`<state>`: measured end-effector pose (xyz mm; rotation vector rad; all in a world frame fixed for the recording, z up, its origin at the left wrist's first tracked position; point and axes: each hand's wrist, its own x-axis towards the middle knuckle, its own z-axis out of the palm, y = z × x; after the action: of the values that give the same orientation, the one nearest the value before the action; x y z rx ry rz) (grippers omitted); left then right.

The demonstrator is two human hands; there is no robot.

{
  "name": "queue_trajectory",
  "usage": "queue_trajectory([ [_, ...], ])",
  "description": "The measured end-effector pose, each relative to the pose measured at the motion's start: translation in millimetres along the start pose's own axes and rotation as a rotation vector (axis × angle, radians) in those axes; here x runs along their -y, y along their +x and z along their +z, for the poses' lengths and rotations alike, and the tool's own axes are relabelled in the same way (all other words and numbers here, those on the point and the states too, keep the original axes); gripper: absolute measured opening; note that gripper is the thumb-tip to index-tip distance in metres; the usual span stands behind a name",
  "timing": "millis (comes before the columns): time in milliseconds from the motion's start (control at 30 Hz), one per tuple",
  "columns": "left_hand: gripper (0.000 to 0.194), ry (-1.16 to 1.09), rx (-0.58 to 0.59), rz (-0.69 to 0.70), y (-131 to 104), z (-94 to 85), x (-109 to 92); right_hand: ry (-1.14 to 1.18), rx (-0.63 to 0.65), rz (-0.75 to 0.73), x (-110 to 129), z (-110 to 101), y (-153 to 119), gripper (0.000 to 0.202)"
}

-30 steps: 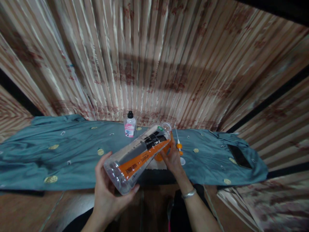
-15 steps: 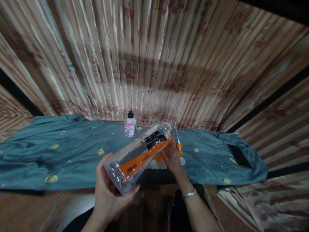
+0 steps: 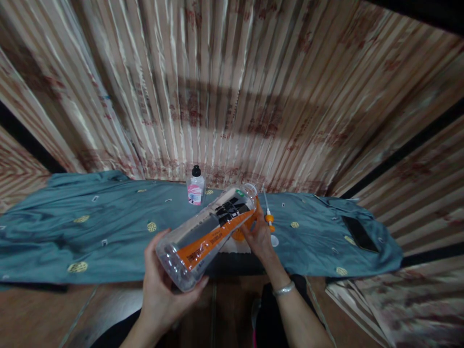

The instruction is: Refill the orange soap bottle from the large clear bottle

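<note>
A large clear bottle [image 3: 206,237] with an orange and black label is tilted, its base toward me and its neck up to the right. My left hand [image 3: 168,285] grips it around the base. Beneath the neck, my right hand [image 3: 260,234] has its fingers closed around an orange container [image 3: 239,235], mostly hidden behind the bottle. Where the bottle's mouth meets the container cannot be made out. Just right of that hand lie an orange and white pump top [image 3: 268,219] with a thin tube and a small whitish disc [image 3: 274,240].
A small clear bottle [image 3: 195,191] with a black cap and pink label stands at the back of the teal cloth [image 3: 119,227]. A dark phone [image 3: 359,234] lies at the right. Behind the cloth hangs a pleated curtain [image 3: 217,96].
The large bottle has rolled slightly in my left hand, so its label faces a little differently. Both hands stay almost where they were.
</note>
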<state>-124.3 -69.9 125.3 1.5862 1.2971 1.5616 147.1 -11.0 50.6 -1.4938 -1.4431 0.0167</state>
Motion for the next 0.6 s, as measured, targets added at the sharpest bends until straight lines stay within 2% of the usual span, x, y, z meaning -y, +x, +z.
queue_trajectory([
  [33, 0.093, 0.011, 0.027, -0.005, 0, 0.8, 0, 0.001, -0.006, 0.001, -1, 1, 0, 0.078],
  [133, 0.085, -0.049, -0.081, -0.043, -3, 6.1, -5, 0.012, -0.015, 0.012, -1, 2, 0, 0.080],
  [200, 0.082, -0.085, -0.111, -0.052, -5, 10.1, -9, 0.020, -0.009, 0.024, -1, 2, 1, 0.080],
  [367, 0.081, -0.098, -0.097, -0.047, -7, 13.1, -11, 0.044, 0.001, 0.027, 1, 2, 3, 0.078],
  [600, 0.081, -0.056, -0.077, 0.016, -4, 13.4, 0, 0.038, -0.005, 0.025, -5, 3, 4, 0.085],
])
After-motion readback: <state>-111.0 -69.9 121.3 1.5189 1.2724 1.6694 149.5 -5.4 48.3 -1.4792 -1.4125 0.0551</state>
